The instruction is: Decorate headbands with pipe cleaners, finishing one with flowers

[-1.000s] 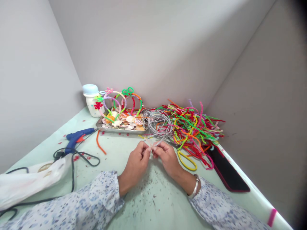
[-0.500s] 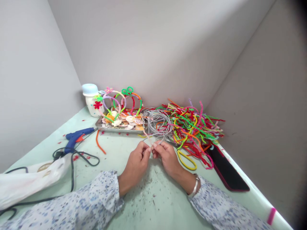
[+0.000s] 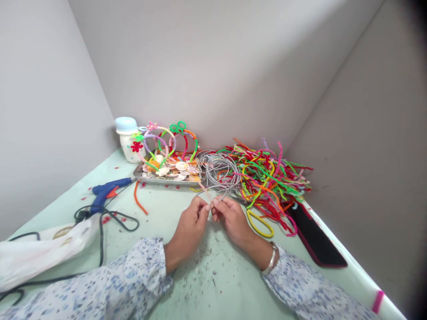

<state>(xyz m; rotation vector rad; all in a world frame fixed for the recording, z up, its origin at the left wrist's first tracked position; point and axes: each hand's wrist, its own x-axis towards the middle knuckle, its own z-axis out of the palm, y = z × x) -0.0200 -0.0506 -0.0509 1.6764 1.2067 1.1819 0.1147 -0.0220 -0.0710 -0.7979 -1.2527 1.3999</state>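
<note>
While both forearms [image 3: 258, 253] angle inward, the left hand [image 3: 188, 229] and right hand [image 3: 234, 223] meet, fingers [image 3: 204, 208] closed in a pinch on a thin pinkish wire [image 3: 204, 191] rising toward grey wire hoops [image 3: 220, 172]. Pipe cleaners [image 3: 270, 186] heap beside those hoops on the pale green surface [image 3: 156, 222], against grey walls [image 3: 207, 66].

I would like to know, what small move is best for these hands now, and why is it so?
Probably wind the pale pink pipe cleaner one more turn around the thin grey headband, pinched between the left hand and right hand. Its free end sticks up from the fingertips, and the pipe-cleaner headbands above the metal tray look fully covered.
</note>
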